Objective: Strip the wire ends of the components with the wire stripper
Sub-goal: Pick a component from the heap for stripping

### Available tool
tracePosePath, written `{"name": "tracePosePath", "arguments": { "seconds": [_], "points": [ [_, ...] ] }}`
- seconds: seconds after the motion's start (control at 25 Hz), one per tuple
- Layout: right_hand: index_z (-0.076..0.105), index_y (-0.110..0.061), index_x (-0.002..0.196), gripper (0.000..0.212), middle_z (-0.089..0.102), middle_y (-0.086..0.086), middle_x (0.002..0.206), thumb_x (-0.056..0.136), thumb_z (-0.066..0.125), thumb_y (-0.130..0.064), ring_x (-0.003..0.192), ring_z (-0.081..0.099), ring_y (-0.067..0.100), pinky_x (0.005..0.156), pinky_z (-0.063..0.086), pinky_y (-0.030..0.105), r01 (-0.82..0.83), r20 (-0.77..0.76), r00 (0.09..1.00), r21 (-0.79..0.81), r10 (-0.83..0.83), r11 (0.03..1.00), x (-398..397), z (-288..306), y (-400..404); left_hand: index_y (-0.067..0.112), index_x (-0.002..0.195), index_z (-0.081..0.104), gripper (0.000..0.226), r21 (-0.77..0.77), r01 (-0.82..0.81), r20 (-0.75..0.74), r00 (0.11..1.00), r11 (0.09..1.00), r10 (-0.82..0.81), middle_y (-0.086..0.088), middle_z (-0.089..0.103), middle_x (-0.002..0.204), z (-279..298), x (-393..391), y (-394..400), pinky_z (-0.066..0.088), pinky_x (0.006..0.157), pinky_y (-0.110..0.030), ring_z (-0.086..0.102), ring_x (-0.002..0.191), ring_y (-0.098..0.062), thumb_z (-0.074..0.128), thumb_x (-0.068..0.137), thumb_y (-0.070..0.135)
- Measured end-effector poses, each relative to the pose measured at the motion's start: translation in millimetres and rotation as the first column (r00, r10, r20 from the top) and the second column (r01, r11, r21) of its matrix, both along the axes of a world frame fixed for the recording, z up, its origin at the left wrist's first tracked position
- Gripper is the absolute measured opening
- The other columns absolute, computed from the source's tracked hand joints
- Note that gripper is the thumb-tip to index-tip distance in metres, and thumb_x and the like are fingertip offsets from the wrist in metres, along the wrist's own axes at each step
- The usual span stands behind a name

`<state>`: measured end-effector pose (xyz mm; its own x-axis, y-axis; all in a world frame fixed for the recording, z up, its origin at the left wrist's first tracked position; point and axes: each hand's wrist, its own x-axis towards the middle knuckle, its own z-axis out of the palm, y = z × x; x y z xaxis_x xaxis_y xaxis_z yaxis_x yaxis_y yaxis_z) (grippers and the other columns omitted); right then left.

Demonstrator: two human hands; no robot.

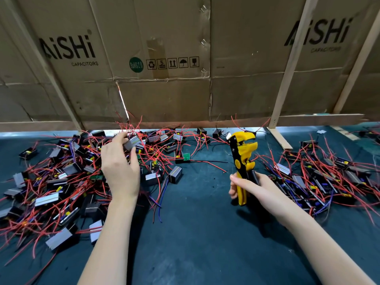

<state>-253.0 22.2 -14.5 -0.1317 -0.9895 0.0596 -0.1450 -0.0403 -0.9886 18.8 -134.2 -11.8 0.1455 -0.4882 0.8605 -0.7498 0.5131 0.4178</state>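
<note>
My left hand (120, 165) reaches into the big pile at the left and grips a small grey boxed component (132, 143) with red wires rising from it. My right hand (249, 187) holds the handles of a yellow and black wire stripper (242, 155), which stands upright with its jaws up, over the bare mat. The stripper's jaws hold no wire. The left pile of components (61, 182) is a tangle of grey and black boxes with red, black and purple wires.
A second pile of wired components (320, 173) lies at the right. The dark green mat (195, 233) is bare between my forearms. A cardboard wall (185, 58) with wooden battens (287, 75) closes off the far edge of the table.
</note>
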Motion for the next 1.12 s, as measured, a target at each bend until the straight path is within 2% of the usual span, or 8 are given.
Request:
{"name": "tracePosePath", "arguments": {
  "seconds": [0.12,0.24,0.36,0.52,0.68,0.8,0.96,1.12],
  "points": [
    [0.063,0.0,0.094,0.055,0.069,0.021,0.088,0.077,0.073,-0.051,0.077,0.068,0.022,0.068,0.055,0.026,-0.002,0.0,1.0,0.0,0.002,1.0,-0.1,-0.3,-0.3,-0.004,0.119,0.065,0.03,-0.156,-0.03,0.044,0.998,0.987,0.037,-0.023,0.061,0.096,6.1,-5.5,4.3,0.039,0.088,-0.035,0.052,0.093,-0.038,0.062,0.089,-0.004],
    [0.063,-0.003,0.093,0.047,0.069,0.02,0.088,0.08,0.071,-0.048,0.077,0.068,0.022,0.069,0.054,0.026,-0.013,-0.016,1.0,-0.005,0.013,1.0,-0.1,0.7,0.2,-0.001,0.121,0.065,0.031,-0.07,-0.11,-0.366,0.928,0.991,0.077,-0.019,0.057,0.101,14.8,2.4,9.5,0.038,0.09,-0.021,0.054,0.1,-0.034,0.06,0.091,0.009],
    [0.064,-0.007,0.092,0.043,0.069,0.02,0.088,0.078,0.068,-0.047,0.078,0.068,0.023,0.073,0.054,0.03,-0.009,-0.03,1.0,-0.007,0.009,1.0,0.9,2.2,1.3,0.001,0.123,0.06,0.034,0.008,0.005,-0.803,0.596,1.0,0.004,-0.013,0.06,0.111,23.3,18.7,6.8,0.047,0.085,-0.011,0.061,0.093,-0.012,0.059,0.093,0.015],
    [0.064,-0.007,0.097,0.053,0.073,0.013,0.089,0.075,0.07,-0.055,0.085,0.07,0.026,0.073,0.051,0.029,-0.017,-0.053,0.998,0.023,0.018,1.0,2.1,0.1,0.8,0.01,0.132,0.049,0.035,-0.159,0.489,-0.923,0.234,0.857,-0.305,-0.003,0.056,0.094,28.0,5.7,5.2,0.059,0.081,-0.031,0.065,0.072,-0.007,0.052,0.098,0.001],
    [0.062,-0.006,0.089,0.063,0.071,0.009,0.079,0.062,0.072,-0.062,0.077,0.07,0.024,0.079,0.051,0.037,-0.028,-0.024,0.999,0.088,0.03,0.996,0.8,-3.7,0.1,0.018,0.105,0.063,0.021,0.125,0.781,-0.754,0.476,0.613,-0.453,-0.008,0.061,0.082,19.6,-38.4,21.3,0.059,0.065,-0.028,0.065,0.066,-0.015,0.062,0.092,0.002],
    [0.059,-0.007,0.082,0.058,0.062,0.005,0.07,0.063,0.075,-0.06,0.068,0.064,0.021,0.072,0.054,0.037,0.029,0.017,0.999,0.037,-0.03,0.999,0.7,-5.1,0.0,0.015,0.094,0.065,0.019,0.566,0.719,-0.504,0.689,0.404,-0.52,-0.009,0.068,0.074,0.8,-58.9,33.3,0.052,0.063,-0.032,0.063,0.063,-0.013,0.077,0.08,0.011],
    [0.059,-0.007,0.078,0.049,0.06,0.005,0.069,0.073,0.077,-0.053,0.065,0.061,0.021,0.068,0.053,0.036,0.094,0.02,0.995,0.012,-0.094,0.996,-4.9,-4.1,0.1,0.016,0.088,0.06,0.032,0.618,0.209,0.233,0.872,0.757,-0.431,0.002,0.06,0.088,-12.9,-69.1,42.5,0.047,0.079,-0.035,0.055,0.086,-0.016,0.08,0.076,0.037],
    [0.061,-0.008,0.076,0.047,0.063,0.005,0.069,0.07,0.071,-0.053,0.067,0.064,0.022,0.07,0.052,0.034,0.124,0.026,0.992,0.045,-0.125,0.991,-5.7,-4.1,-0.6,0.018,0.084,0.06,0.019,0.61,0.39,0.236,0.742,0.69,-0.628,0.008,0.059,0.083,-1.0,-56.8,40.5,0.044,0.074,-0.029,0.052,0.077,-0.01,0.076,0.076,0.013]
  ]
}}
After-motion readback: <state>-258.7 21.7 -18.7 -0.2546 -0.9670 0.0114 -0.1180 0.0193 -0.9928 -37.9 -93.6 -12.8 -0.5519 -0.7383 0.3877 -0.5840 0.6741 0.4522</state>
